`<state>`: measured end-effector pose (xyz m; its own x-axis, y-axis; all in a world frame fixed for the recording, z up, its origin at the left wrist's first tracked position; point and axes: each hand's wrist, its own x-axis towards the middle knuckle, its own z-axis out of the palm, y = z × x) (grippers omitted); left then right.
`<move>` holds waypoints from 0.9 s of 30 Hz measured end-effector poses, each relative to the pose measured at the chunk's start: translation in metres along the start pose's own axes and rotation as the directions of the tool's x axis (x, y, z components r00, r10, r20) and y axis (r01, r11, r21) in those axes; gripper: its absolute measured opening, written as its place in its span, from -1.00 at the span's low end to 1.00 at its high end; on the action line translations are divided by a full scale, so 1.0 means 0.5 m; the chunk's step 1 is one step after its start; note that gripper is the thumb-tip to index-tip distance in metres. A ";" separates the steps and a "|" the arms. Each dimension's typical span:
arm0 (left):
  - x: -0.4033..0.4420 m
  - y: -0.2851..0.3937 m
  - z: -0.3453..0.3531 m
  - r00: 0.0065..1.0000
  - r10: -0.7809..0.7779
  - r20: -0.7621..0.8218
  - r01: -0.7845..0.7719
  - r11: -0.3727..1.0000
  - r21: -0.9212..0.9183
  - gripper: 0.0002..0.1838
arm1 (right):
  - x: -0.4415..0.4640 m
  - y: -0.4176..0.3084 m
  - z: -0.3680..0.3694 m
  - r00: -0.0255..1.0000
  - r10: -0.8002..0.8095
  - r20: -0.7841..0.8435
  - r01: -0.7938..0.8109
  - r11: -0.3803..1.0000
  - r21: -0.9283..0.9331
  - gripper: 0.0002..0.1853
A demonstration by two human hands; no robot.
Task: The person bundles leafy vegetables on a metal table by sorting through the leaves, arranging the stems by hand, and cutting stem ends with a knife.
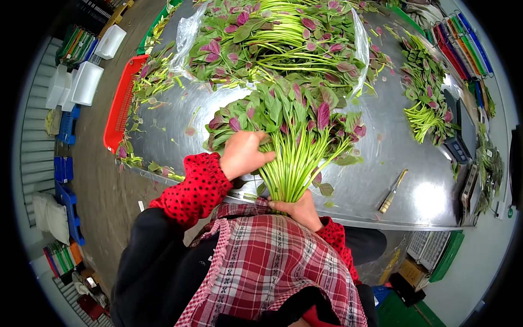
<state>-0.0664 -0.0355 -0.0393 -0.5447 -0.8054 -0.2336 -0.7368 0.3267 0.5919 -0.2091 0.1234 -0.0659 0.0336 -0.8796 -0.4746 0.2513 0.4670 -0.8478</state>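
A bunch of leafy greens (294, 147) with green and purple leaves stands over the front edge of the metal table, its pale green stems pointing toward me. My right hand (301, 210) is wrapped round the lower stems. Higher up, at the bunch's left side, my left hand (246, 155) is closed with its fingers against the stems and leaves; what it pinches is partly hidden. Behind the bunch lies a large pile of the same greens (278, 41) on clear plastic (188, 38).
The metal table (376, 185) carries a knife (393, 192) near its front right edge. Another bunch (425, 87) lies at the right beside a scale (460, 128). A red basket (121, 103) is at the left, with loose trimmings (152, 79) next to it.
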 end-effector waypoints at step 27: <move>-0.087 -0.021 -0.049 0.587 0.388 0.710 0.088 0.842 -0.532 -0.95 | 0.008 -0.053 -0.046 0.997 -0.064 -0.033 0.063 0.997 -0.033 -0.72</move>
<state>-0.0251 -0.0159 -0.0165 -0.8901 0.0049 -0.4557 -0.4552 -0.0587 0.8884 -0.2378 0.1094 -0.0508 -0.0149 -0.9040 -0.4273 0.2209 0.4138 -0.8832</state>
